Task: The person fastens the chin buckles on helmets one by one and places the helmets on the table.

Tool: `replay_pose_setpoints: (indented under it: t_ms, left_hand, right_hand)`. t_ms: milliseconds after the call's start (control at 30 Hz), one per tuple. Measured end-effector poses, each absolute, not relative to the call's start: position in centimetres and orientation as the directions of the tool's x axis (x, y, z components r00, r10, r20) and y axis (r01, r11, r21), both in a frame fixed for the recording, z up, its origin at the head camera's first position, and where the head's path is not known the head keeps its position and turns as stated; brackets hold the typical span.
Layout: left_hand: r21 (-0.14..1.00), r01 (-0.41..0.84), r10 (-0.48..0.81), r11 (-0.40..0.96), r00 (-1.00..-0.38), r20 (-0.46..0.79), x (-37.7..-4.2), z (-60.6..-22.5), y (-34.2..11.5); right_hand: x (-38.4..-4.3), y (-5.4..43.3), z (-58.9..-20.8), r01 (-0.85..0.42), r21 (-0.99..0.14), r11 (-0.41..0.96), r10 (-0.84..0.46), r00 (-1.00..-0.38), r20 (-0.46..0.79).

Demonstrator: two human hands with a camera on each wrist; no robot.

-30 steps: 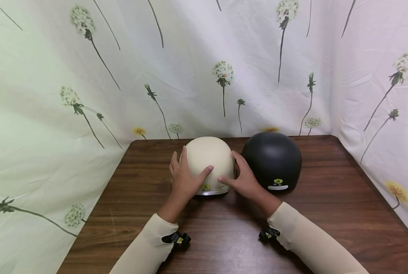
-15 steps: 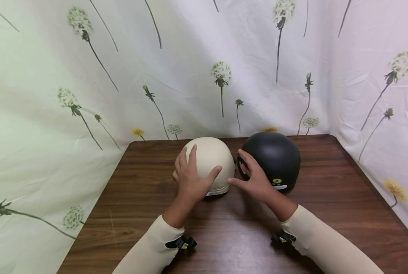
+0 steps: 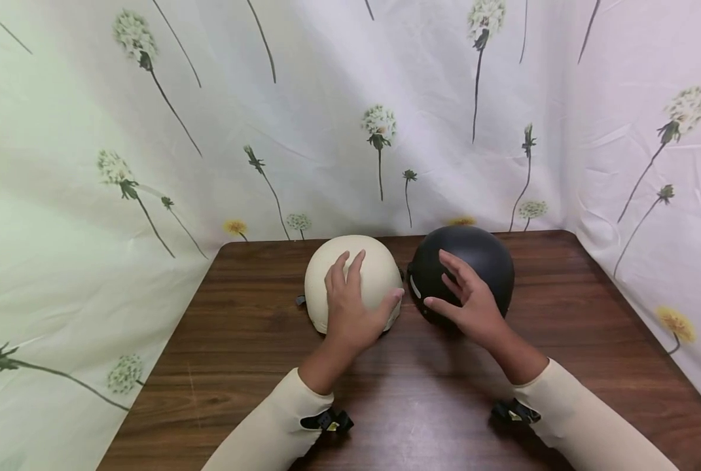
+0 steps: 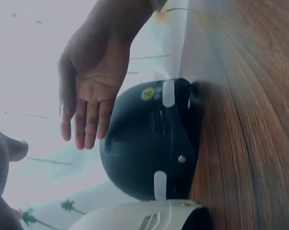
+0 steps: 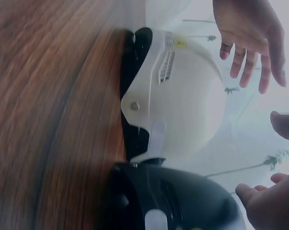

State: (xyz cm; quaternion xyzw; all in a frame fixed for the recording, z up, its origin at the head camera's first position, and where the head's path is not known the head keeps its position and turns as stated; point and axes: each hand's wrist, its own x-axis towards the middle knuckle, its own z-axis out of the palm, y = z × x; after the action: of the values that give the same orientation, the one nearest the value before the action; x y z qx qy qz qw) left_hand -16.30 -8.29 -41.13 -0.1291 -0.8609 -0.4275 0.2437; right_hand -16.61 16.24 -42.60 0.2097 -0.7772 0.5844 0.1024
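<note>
Cream helmet: half-shell cream helmet [image 3: 378, 271], left of centre toward the far edge of the dark wood-grain table [image 3: 238, 333]; dome up, rim down.
Cream helmet, bearing: long axis runs roughly near to far; yellow sticker [image 5: 180, 43] on the end toward the person; vent [image 5: 166, 67] and stud [image 5: 134, 106] on the side facing the black helmet; which end is the front cannot be told.
Black helmet: matte half-shell black helmet [image 3: 484, 256], just beside the cream one on its right; also upright on its rim.
Black helmet, bearing: long axis likewise near to far; yellow sticker marked A [image 4: 148, 94] and a pale strip [image 4: 168, 93] at the person's end, a second strip [image 4: 160, 185] farther round.
Left hand: left hand [image 3: 359, 314] in front of the cream dome, fingers spread and released, a gap showing between them and the shell.
Right hand: right hand [image 3: 476, 307] before the black dome, fingers extended and released; fingertip contact cannot be told.
Sleeves: cream [image 3: 270, 425], black wrist device [image 3: 335, 422] at each cuff.
Backdrop: white dandelion-print cloth [image 3: 321, 124].
</note>
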Motion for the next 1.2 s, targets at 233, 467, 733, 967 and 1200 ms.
replay_pose_setpoints:
  t_ms: [233, 467, 733, 967, 1200]
  left_hand:
    - [0.684, 0.437, 0.061, 0.583, -0.864, 0.5, -16.1, -41.5, -6.7]
    - [0.586, 0.522, 0.116, 0.62, -0.8, 0.589, -15.9, -42.1, -4.8]
    - [0.624, 0.523, 0.17, 0.581, -0.827, 0.535, -16.2, -43.0, -2.7]
    - [0.699, 0.477, 0.212, 0.532, -0.875, 0.436, -16.9, -43.6, -1.1]
    - [0.726, 0.415, 0.213, 0.549, -0.909, 0.359, -17.7, -44.3, 0.1]
  right_hand:
    - [-16.7, 17.8, -42.8, -0.517, -0.834, 0.191, -0.16, -0.855, 0.493]
    - [-16.5, 19.5, -42.5, -0.541, -0.812, 0.217, -0.134, -0.841, 0.525]
    - [-16.7, 21.7, -42.3, -0.485, -0.822, 0.298, -0.016, -0.864, 0.504]
    - [-17.4, 23.3, -42.3, -0.416, -0.849, 0.327, 0.079, -0.883, 0.463]
    - [-18.1, 24.7, -42.6, -0.283, -0.892, 0.353, 0.115, -0.933, 0.341]
